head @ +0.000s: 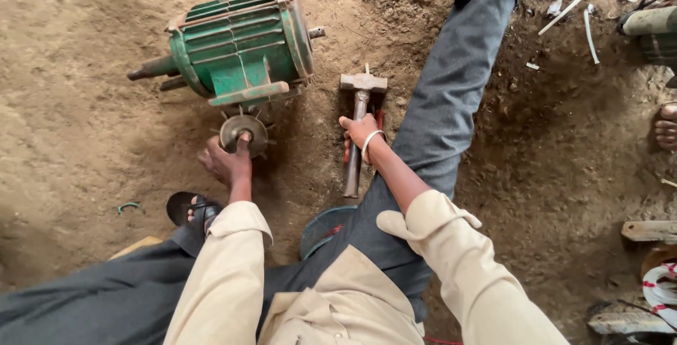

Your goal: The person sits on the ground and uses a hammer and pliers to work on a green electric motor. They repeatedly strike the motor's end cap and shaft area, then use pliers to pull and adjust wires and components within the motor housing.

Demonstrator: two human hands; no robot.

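A green ribbed electric motor lies on its side on the dirt floor, its shaft pointing left. Just below it rests a round metal fan wheel with short blades. My left hand touches that fan wheel, fingers laid on its hub and near edge. A hammer with a steel head and metal handle lies on the ground to the right of the motor. My right hand, with a bangle at the wrist, is closed around the hammer's handle just below the head.
My right leg in grey trousers stretches out beside the hammer. My sandalled left foot is by the left hand. Scrap sticks and white strips lie top right, another person's toes at the right edge, wood lower right.
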